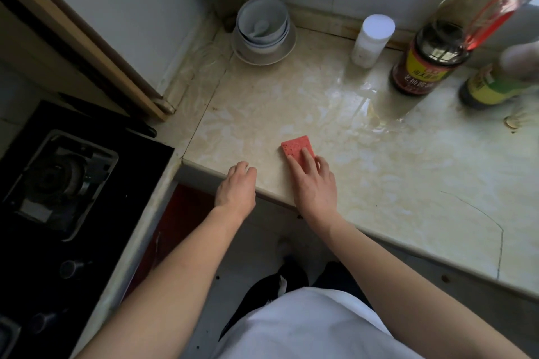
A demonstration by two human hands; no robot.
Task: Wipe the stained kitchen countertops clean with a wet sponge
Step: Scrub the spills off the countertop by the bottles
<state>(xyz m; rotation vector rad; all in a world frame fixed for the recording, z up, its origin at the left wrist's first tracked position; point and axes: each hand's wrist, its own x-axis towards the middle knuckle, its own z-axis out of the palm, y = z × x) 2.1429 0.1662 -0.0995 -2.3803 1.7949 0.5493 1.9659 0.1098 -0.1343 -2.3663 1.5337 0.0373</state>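
Note:
A pink-red sponge (295,146) lies flat on the cream marbled countertop (379,160), close to its front edge. My right hand (316,183) presses on the sponge's near half with straight fingers laid over it. To the left, my left hand (237,188) rests on the counter's front edge with its fingers curled loosely and nothing in it. A wet, shiny patch (364,99) spreads across the counter beyond the sponge, toward the bottles.
Stacked white bowls on a plate (264,29) stand in the back corner. A white canister (372,39), a dark sauce bottle (428,58) and a second bottle (490,87) line the back right. A black gas stove (58,178) sits lower on the left.

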